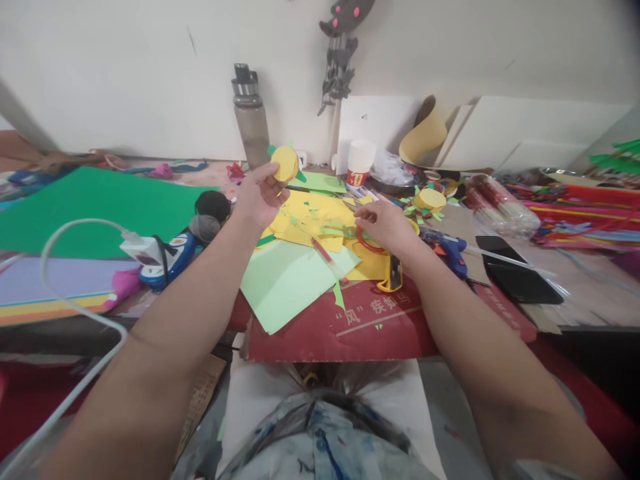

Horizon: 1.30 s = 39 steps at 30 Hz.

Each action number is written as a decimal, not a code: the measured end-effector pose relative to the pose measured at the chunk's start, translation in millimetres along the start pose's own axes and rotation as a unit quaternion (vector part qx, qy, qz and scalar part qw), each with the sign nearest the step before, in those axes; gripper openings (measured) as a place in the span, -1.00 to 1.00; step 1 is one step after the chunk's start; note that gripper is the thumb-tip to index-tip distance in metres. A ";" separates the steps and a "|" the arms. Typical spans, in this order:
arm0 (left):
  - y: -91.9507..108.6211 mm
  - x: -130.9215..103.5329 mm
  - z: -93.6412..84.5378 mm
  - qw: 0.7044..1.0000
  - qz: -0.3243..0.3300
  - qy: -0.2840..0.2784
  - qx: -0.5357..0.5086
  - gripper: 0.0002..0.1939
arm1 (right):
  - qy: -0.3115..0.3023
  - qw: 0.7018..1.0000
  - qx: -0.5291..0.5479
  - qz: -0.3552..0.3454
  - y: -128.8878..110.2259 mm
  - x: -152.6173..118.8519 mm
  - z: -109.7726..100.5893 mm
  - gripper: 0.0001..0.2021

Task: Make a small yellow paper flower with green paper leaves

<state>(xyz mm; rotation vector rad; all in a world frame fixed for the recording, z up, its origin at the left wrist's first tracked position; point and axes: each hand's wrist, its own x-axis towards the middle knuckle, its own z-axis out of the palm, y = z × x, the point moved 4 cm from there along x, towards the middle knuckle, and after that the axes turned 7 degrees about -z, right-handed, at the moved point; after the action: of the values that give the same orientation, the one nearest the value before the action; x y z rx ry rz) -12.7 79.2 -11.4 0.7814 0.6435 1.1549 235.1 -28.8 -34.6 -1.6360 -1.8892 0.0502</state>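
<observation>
My left hand (261,197) is raised over the table and pinches a round yellow paper piece (286,165) with small green paper tabs round its edge. Lower and to the right, my right hand (383,223) hovers above the yellow paper (315,217), its fingers curled together. What they hold, if anything, I cannot make out. Just under that hand lies a red loop (369,241), partly hidden by it. Green paper scraps are scattered over the yellow sheets. A pale green sheet (285,287) and a red pen (323,250) lie in front. A second yellow round piece with green tabs (430,199) sits to the right.
A red board (340,337) lies under the papers. A grey bottle (250,123) and a paper cup (360,163) stand at the back. To the right are a blue glue gun (454,255) and a black phone (520,270). A white cable (83,303) loops at left.
</observation>
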 end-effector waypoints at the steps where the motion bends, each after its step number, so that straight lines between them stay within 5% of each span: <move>1: -0.9 0.3 0.0 1.000 0.001 -0.002 0.003 -0.86 | -0.018 1.000 -0.011 -0.016 0.6 -0.2 5.2 -0.85; 8: -7.0 -1.8 4.2 0.999 0.007 -0.019 0.030 -0.79 | -0.077 0.991 -0.090 -0.060 3.6 -1.9 28.4 -0.84; 24: -11.7 -5.7 7.5 0.997 0.005 -0.022 0.074 -0.73 | -0.081 0.996 0.000 0.039 -4.5 4.7 19.5 -0.92; 33: -20.8 -8.1 12.5 0.995 -0.011 -0.045 0.086 -0.67 | -0.039 0.997 0.053 0.040 -8.9 5.9 19.2 -0.90; 39: -23.3 -10.6 15.1 0.995 -0.018 -0.042 0.087 -0.71 | 0.081 0.974 0.206 0.038 -15.3 8.1 2.5 -0.92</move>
<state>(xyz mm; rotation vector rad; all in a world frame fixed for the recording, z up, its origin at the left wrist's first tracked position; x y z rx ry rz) 8.9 61.2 -21.1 0.9569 0.6915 1.0375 220.2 -24.0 -26.8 -1.3798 -1.5671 0.3100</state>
